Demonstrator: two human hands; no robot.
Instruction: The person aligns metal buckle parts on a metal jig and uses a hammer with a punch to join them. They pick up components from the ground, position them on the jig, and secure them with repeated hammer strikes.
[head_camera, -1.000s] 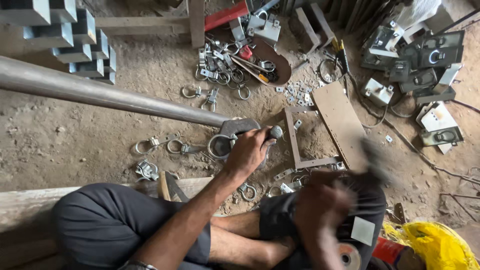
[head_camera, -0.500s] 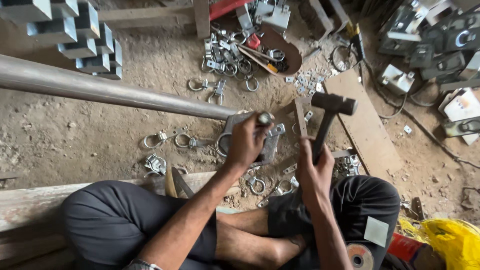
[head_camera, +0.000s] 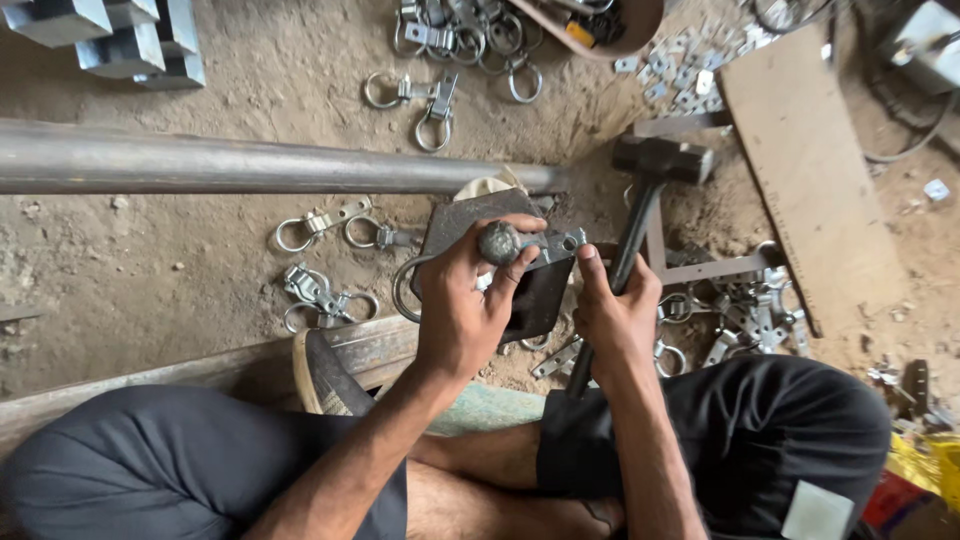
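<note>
1. Two hands work over a dark square steel plate (head_camera: 530, 290) on the dirt floor (head_camera: 150, 260), just near of a long grey pipe (head_camera: 250, 165).
2. Left hand (head_camera: 465, 300): fingers clamped on a round-headed metal punch (head_camera: 500, 242), pinning a small grey metal clamp piece (head_camera: 555, 243) to the plate so it lies steady.
3. Right hand (head_camera: 612, 310): fingers wrapped around the black-headed hammer (head_camera: 662, 158) handle, head far right of the plate.
4. Loose ring clamps (head_camera: 325, 225) lie left, within reach.
</note>
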